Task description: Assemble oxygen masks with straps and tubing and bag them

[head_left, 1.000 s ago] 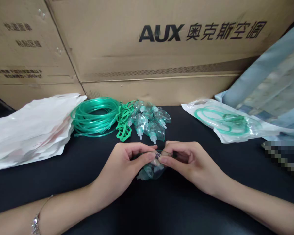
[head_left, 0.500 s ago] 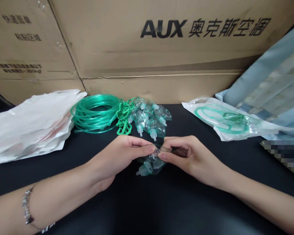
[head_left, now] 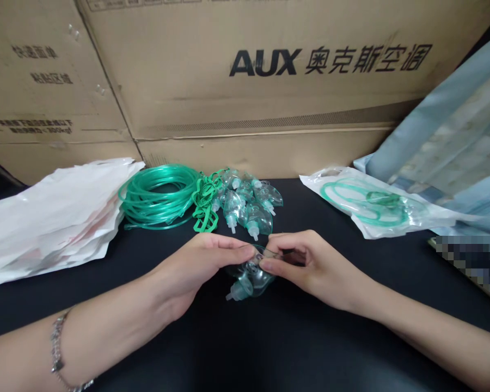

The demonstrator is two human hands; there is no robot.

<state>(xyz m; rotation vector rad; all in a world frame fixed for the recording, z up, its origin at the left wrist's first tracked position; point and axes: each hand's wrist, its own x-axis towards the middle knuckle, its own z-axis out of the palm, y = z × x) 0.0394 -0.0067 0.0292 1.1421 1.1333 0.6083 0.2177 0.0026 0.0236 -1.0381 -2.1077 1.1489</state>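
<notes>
A clear green-tinted oxygen mask (head_left: 261, 284) is held between my two hands, just above the black table. Its pale connector points down to the left. My left hand (head_left: 206, 261) pinches the mask's upper left part, thumb on top and fingers mostly hidden beneath. From the right, my right hand (head_left: 310, 261) grips the mask near its middle with thumb and index finger. What lies under the right fingertips is hard to make out. Beyond my hands lies a pile of similar masks (head_left: 259, 215), with green elastic straps (head_left: 206, 201) heaped at its left.
Coiled green tubing (head_left: 161, 188) sits left of the straps, beside a stack of white pouches (head_left: 53, 218). At the right lies a packaged mask set (head_left: 363, 204), with a blurred flat object (head_left: 469, 267) nearer me. A cardboard box (head_left: 253, 117) stands behind, and a light-blue curtain (head_left: 445, 125) hangs at right.
The camera view has tilted slightly upward, so the scene sits a little lower. Both hands keep hold of the mask, with only small finger shifts.
</notes>
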